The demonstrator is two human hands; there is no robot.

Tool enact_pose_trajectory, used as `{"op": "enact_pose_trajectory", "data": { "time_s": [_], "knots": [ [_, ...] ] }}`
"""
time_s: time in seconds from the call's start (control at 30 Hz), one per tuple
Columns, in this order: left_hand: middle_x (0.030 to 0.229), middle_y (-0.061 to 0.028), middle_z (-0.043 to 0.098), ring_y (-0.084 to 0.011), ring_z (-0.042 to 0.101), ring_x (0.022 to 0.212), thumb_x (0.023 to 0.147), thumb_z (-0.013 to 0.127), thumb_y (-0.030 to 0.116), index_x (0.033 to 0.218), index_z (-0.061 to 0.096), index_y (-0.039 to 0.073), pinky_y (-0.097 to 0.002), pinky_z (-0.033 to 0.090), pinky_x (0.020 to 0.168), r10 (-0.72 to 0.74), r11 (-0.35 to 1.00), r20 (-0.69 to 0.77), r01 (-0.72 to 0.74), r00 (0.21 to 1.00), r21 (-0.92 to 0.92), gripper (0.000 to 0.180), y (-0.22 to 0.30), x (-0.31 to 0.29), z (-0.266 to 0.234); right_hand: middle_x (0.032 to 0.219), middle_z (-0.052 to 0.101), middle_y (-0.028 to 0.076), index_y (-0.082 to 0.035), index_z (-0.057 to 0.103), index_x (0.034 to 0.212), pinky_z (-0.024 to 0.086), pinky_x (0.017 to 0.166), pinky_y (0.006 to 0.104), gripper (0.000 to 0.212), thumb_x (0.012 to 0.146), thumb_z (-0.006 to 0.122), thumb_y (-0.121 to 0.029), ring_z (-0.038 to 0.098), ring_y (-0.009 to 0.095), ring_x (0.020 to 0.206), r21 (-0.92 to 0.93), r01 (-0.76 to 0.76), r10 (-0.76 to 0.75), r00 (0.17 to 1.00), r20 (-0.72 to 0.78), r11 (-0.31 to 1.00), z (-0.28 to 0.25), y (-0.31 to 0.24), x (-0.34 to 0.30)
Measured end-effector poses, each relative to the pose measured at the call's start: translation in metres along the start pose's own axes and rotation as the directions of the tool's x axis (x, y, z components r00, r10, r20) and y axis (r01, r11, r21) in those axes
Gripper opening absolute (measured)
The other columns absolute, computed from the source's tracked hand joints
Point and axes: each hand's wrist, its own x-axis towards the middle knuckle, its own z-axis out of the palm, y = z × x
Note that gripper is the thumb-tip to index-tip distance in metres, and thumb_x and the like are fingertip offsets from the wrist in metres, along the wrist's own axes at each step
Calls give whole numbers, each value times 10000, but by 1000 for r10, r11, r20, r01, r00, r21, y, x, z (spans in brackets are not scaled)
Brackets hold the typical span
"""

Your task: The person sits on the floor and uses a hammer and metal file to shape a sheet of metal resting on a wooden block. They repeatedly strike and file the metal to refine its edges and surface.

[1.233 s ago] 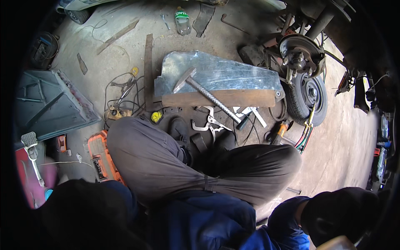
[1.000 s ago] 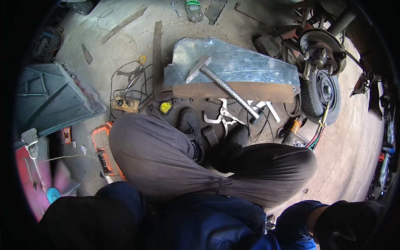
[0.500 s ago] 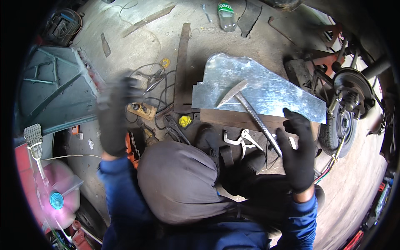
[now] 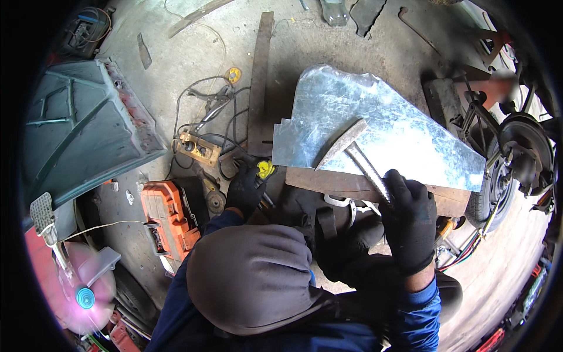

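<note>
The right hand (image 4: 410,226), seen spread open beside the handle half a second ago, has now been closed around it, so the hammer (image 4: 359,159) is held rather than left loose. Its grip is wrapped on the handle's near end; the head is placed over the middle of the metal sheet (image 4: 328,105), though contact between them cannot be judged. The left hand (image 4: 245,186), earlier blurred farther left, has been brought down beside the yellow tape measure (image 4: 265,169). Its fingers are partly hidden, and whether anything is pinched there cannot be told.

Along the sheet's near edge, a brown board (image 4: 328,180) is exposed. The bare concrete floor (image 4: 316,50) is used as the work surface. To the left, cables are tangled around a wooden socket block (image 4: 200,149), with an orange toolbox (image 4: 170,217) nearer, a greenish panel (image 4: 88,123) farther left, and a pink fan (image 4: 85,298) at the near left. At the right, a wheel (image 4: 501,182) is set beside a brake disc (image 4: 522,149).
</note>
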Motion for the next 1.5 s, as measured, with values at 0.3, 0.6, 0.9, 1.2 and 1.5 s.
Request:
{"op": "enact_pose_trajectory", "data": {
  "time_s": [0.3, 0.6, 0.9, 1.2, 1.5],
  "knots": [
    [1155, -190, 655, -437, 653, 1099, 967, 757, 168, 1137, 667, 36, -521, 539, 944, -180, 967, -57, 167, 982, -191, 234, -12, -39, 2, 1265, 680, 174, -130, 671, 1519, 567, 963, 499, 678, 871, 846, -36, 687, 391, 1128, 25, -11, 10, 1000, 21, 1000, 5, 5, -2],
    [1123, -173, 685, -362, 699, 1029, 959, 762, 102, 1163, 722, 27, -449, 584, 855, 63, 988, -10, -64, 998, -138, 221, -41, -56, 11, 1288, 666, 171, -99, 670, 1518, 582, 1008, 454, 647, 900, 840, -10, 684, 362, 1182, 79, -24, 22, 999, 28, 997, 3, 4, -3],
    [1136, -171, 705, -360, 697, 1043, 958, 759, 120, 1184, 733, 21, -451, 588, 845, 94, 995, 18, -94, 995, 10, 249, -45, -85, 16, 1300, 666, 166, -80, 658, 1529, 587, 1006, 437, 664, 897, 837, 12, 696, 343, 1177, 84, -57, 52, 997, 57, 995, 2, 5, -2],
    [1149, -168, 725, -359, 696, 1057, 957, 755, 138, 1206, 744, 16, -453, 593, 836, 471, 875, -4, -466, 882, 129, 278, -5, -59, 10, 1319, 665, 164, -57, 649, 1533, 589, 1019, 419, 650, 915, 827, 30, 699, 325, 1188, 151, -15, 11, 1000, 28, 988, 4, 8, -3],
    [1427, -198, 664, -425, 621, 1289, 994, 691, 222, 1380, 695, 58, -550, 515, 1064, 458, 876, 56, -461, 887, 137, 418, 25, 31, 28, 1299, 655, 159, -47, 645, 1533, 597, 1017, 408, 653, 913, 830, 38, 707, 321, 1196, 126, -57, 50, 997, 56, 990, 5, 7, 0]
  ]
}}
